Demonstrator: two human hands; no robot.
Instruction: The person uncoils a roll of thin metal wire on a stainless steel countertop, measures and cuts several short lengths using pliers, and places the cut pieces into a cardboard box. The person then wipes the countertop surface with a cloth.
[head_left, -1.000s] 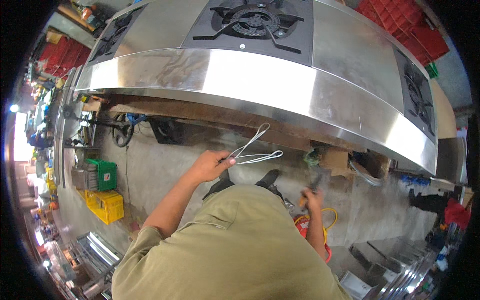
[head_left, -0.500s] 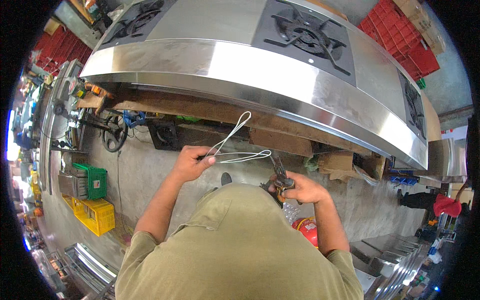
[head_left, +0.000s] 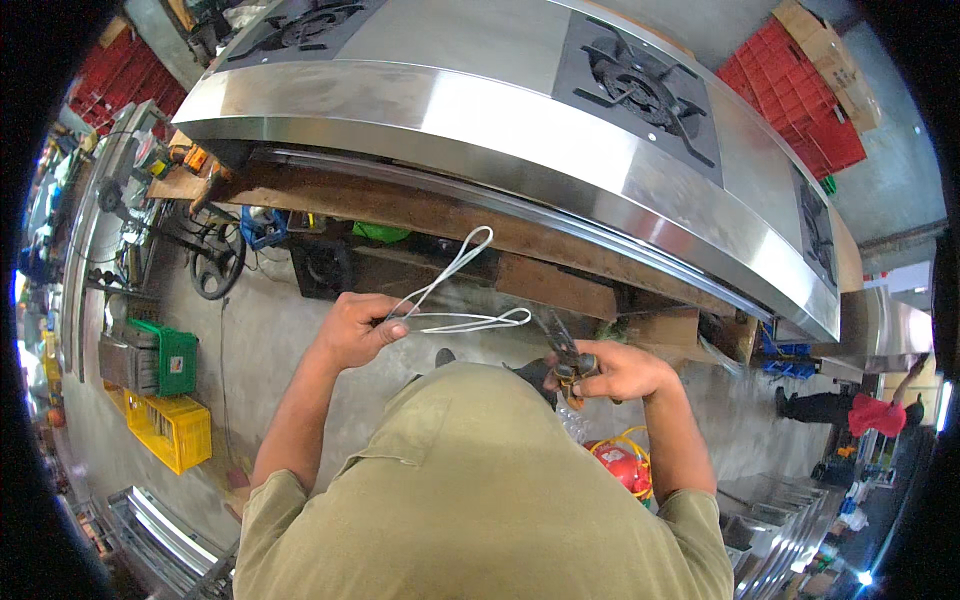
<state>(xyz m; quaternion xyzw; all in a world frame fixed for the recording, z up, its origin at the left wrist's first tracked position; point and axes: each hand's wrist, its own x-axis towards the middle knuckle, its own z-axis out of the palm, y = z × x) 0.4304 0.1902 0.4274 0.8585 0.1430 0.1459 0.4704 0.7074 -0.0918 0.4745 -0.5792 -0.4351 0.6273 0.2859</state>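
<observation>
My left hand [head_left: 362,330] is closed, pinching a stiff pale wire [head_left: 445,275] between thumb and fingers. Two narrow loops of it stick out: one slants up and away, the other points right. To the right, my right hand [head_left: 622,373] wraps round a dark pair of pliers [head_left: 562,345], its worn metal end aimed up and away. A bit of orange shows by the grip. The tip of the lower loop lies close to the pliers' end; a small gap appears between them.
A long stainless steel counter [head_left: 480,110] with black gas burners [head_left: 640,95] spans the far side, above a wooden shelf [head_left: 390,205]. Green [head_left: 177,362] and yellow crates [head_left: 175,430] stand left on the floor. A red cylinder [head_left: 622,465] is by my right arm. A person [head_left: 875,415] is far right.
The view has shifted slightly. My left hand and the wire sit a little further left, and my right hand with the pliers a little further right. Both grips stay the same.
</observation>
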